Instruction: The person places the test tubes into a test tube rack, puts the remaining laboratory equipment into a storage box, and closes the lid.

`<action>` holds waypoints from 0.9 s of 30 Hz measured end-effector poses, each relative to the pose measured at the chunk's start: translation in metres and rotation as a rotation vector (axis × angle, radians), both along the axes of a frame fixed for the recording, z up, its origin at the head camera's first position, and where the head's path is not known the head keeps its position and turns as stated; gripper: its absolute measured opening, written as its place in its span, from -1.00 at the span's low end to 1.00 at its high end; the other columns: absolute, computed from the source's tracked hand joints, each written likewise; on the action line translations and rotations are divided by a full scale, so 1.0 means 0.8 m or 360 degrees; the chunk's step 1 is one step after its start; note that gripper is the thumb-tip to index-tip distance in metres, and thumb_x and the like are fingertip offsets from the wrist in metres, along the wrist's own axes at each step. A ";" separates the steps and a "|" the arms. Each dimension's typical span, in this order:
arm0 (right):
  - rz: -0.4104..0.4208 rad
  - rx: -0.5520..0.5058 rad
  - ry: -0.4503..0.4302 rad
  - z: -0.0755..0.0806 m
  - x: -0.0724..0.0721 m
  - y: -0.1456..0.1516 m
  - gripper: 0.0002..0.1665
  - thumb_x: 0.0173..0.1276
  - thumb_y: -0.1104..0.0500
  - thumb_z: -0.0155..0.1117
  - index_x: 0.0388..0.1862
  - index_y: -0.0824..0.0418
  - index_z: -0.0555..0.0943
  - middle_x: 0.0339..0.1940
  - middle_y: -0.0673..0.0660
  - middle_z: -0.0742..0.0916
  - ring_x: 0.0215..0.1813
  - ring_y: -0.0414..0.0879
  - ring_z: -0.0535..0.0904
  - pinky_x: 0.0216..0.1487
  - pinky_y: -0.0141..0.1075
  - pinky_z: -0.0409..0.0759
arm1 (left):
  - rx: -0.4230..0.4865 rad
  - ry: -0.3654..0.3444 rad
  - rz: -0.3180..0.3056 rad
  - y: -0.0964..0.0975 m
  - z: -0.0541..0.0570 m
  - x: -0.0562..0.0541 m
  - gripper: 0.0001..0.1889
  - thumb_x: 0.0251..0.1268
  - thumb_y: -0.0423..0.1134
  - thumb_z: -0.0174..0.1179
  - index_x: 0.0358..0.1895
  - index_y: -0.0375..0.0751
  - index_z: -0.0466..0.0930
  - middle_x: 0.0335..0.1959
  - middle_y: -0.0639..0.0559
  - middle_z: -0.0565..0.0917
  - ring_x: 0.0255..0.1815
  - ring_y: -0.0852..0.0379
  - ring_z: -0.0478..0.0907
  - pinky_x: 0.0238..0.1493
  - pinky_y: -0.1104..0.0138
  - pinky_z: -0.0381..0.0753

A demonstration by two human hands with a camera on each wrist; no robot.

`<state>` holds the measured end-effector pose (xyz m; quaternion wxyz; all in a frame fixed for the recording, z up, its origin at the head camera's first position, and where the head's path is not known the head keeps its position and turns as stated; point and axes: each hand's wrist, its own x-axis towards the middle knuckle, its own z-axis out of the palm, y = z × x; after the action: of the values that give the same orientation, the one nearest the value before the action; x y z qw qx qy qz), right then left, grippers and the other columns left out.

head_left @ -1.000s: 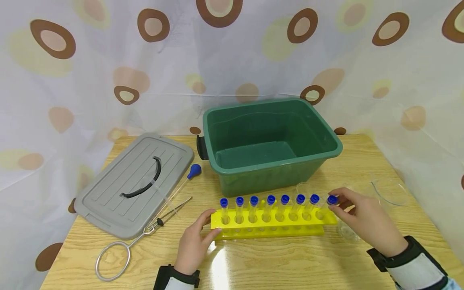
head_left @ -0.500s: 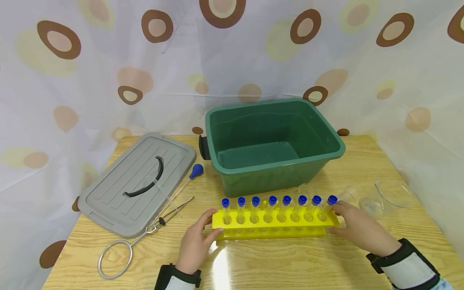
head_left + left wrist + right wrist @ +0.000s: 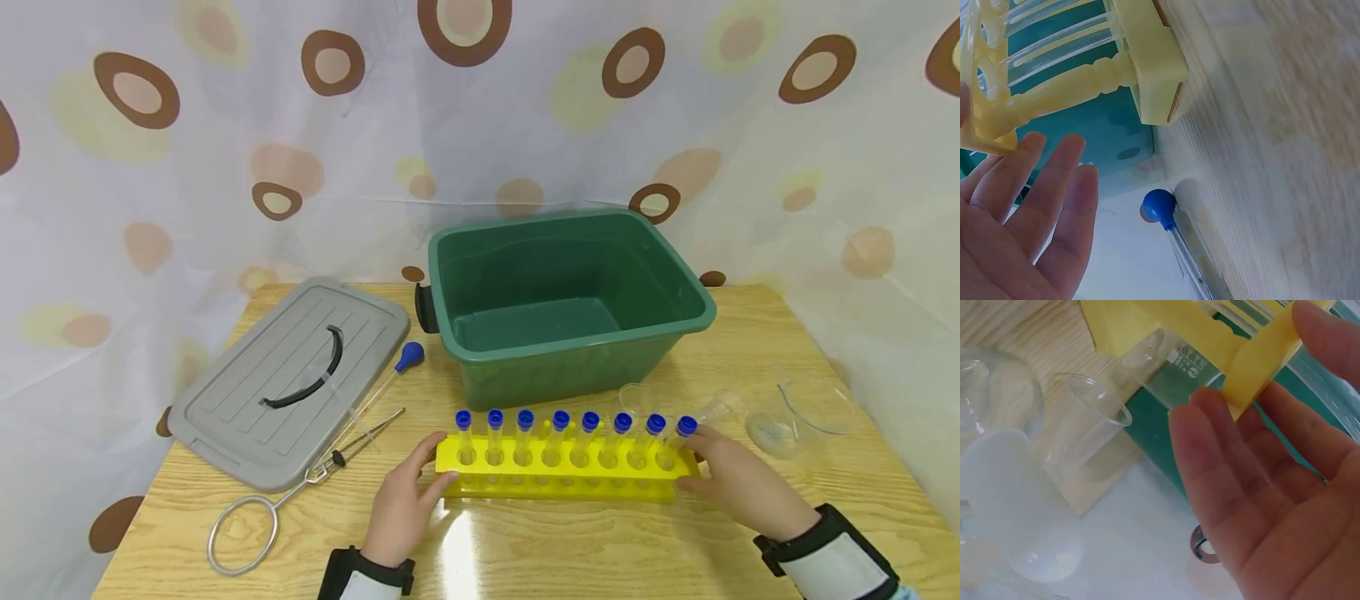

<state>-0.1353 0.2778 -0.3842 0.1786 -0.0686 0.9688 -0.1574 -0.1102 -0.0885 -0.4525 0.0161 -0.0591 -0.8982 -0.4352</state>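
Note:
A yellow test tube rack (image 3: 566,472) stands lengthwise before me, holding several clear test tubes with blue caps (image 3: 561,419) in a row. My left hand (image 3: 397,510) grips the rack's left end, thumb in front and fingers behind. At the opposite end my right hand (image 3: 753,487) holds the rack the same way, close to the last tube. The left wrist view shows the rack's yellow end post (image 3: 1066,94) beside my fingertips, the other fingers stretched loosely. In the right wrist view my thumb and fingers pinch the yellow end of the top shelf (image 3: 1263,359).
Behind the rack is a green bin (image 3: 555,367). Left of it lie a grey lid (image 3: 292,383), a dropper with a blue bulb (image 3: 409,356) and a metal ring clamp (image 3: 243,533). Clear glassware (image 3: 776,433) stands to the right, with a white cup (image 3: 1022,506) among it.
My right hand has moved from the cap of the rightmost tube down to the rack's right end and now grips it. The left hand has kept its hold on the left end.

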 end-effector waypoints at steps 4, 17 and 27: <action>0.0002 0.0050 -0.0013 -0.002 0.004 -0.006 -0.55 0.04 0.12 0.46 -0.19 0.40 0.59 -0.31 0.12 0.63 -0.30 -0.07 0.52 -0.28 -0.18 0.59 | -0.0010 -0.0001 0.0005 -0.004 0.001 -0.001 -0.46 0.27 -0.17 0.16 0.31 -0.16 0.35 0.15 -0.22 0.56 0.07 -0.17 0.55 0.02 -0.01 0.55; -0.0020 0.0011 -0.0019 -0.010 0.039 -0.033 -0.55 -0.06 0.05 0.52 -0.28 0.22 0.54 -0.47 -0.01 0.59 -0.42 -0.18 0.43 -0.43 -0.37 0.46 | -0.0326 0.0189 0.0233 -0.004 0.012 -0.008 -0.51 0.28 -0.21 0.17 0.26 -0.27 0.41 0.07 -0.25 0.61 0.01 -0.22 0.58 -0.08 0.01 0.60; 0.0177 -0.0068 -0.0107 -0.012 0.065 -0.064 -0.49 -0.01 -0.14 0.45 -0.19 0.15 0.58 -0.35 -0.08 0.57 -0.40 -0.25 0.44 -0.40 -0.39 0.48 | -0.0398 0.0203 0.0421 -0.003 0.018 -0.027 -0.52 0.33 -0.17 0.12 0.23 -0.38 0.41 0.09 -0.32 0.57 0.06 -0.26 0.55 -0.05 -0.02 0.59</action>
<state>-0.0831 0.2264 -0.3941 0.2180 -0.1209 0.9534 -0.1702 -0.1315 -0.0906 -0.4383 0.1227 0.0305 -0.9424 -0.3096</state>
